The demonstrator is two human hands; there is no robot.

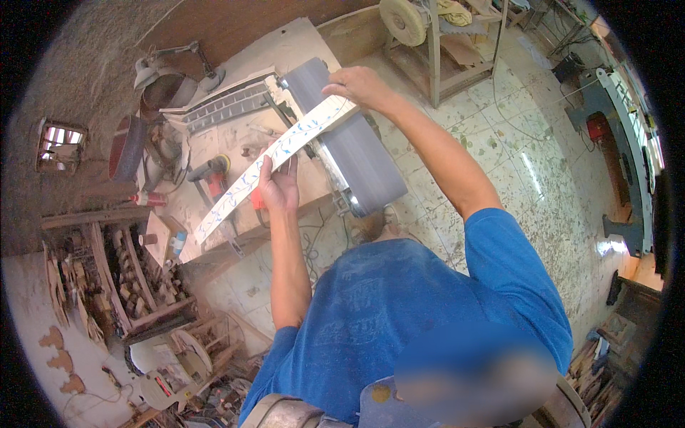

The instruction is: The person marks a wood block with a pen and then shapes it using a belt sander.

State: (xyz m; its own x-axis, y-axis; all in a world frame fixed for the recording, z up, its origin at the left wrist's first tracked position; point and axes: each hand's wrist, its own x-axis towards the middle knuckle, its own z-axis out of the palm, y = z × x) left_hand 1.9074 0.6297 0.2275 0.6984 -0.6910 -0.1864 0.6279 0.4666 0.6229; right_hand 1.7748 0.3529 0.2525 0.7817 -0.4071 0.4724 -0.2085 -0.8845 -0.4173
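Observation:
A long, slightly curved white strip point(289, 141) with a blue vine-like pattern slants across the bench and over a belt sander point(367, 164). My right hand point(359, 87) is closed on its far right end, above the grey belt. Near the strip's middle, my left hand point(278, 187) grips the near edge, its palm partly turned up and some fingers hidden under the strip. The strip's left end sticks out freely over the bench. Whether its underside touches the belt I cannot tell.
On the dusty bench point(307, 46) lie a power tool with a red body point(214, 178) and a slatted metal piece point(228, 107). A desk lamp point(153, 75) stands behind. Wood scraps fill a rack point(121, 278) at left. A wooden stand point(435, 53) with a round wheel is far right.

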